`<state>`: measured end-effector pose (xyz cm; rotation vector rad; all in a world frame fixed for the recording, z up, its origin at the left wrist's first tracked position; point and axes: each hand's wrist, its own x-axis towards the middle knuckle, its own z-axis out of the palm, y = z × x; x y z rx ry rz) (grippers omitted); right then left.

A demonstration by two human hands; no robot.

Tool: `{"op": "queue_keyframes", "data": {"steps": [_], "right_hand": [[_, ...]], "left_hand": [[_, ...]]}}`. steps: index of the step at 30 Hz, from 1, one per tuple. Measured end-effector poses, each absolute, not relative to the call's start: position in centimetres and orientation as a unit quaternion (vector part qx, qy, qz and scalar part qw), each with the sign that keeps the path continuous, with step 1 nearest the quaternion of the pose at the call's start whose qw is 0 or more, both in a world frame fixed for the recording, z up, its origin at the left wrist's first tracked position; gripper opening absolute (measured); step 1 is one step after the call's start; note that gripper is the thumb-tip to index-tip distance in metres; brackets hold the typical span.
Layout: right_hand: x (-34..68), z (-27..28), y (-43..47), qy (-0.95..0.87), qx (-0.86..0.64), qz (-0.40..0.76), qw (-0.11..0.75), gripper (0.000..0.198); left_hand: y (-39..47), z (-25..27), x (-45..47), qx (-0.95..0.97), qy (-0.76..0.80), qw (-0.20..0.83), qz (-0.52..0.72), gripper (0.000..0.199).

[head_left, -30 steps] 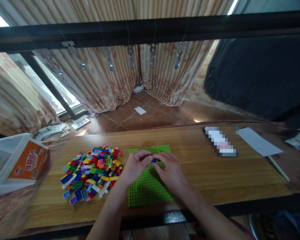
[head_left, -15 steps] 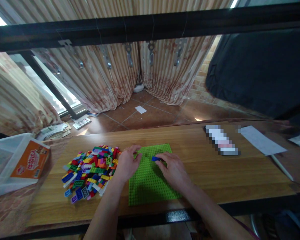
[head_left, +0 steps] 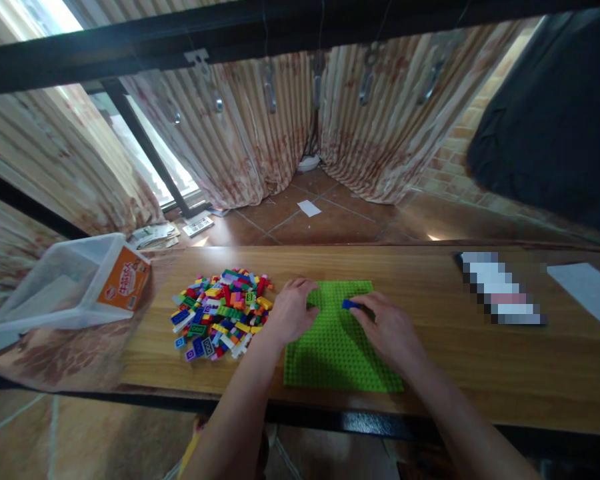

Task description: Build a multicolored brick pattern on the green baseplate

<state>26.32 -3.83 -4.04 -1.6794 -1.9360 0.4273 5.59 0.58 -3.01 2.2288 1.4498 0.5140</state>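
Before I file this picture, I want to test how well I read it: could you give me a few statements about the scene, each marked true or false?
1. The right hand grips a blue building brick. True.
2. The left hand is pinching a red building brick. False: its thumb and fingers are apart, with no brick visible between them.
3. The pile of mixed-colour bricks lies to the left of the green studded baseplate. True.
4. The translucent plastic bin stands to the right of the baseplate. False: it is on the left, beyond the pile.
5. The bin bears an orange label. True.
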Motion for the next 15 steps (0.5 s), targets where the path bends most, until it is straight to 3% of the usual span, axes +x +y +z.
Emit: {"op": "queue_keyframes", "data": {"steps": [15], "right_hand": [[25.9, -4.5, -3.6, -0.751, -0.600, 0.139, 0.237, 0.024]], "left_hand": [[-0.3, -3.6, 7.3, 0.790, 0.509, 0.260, 0.222, 0.038]]}}
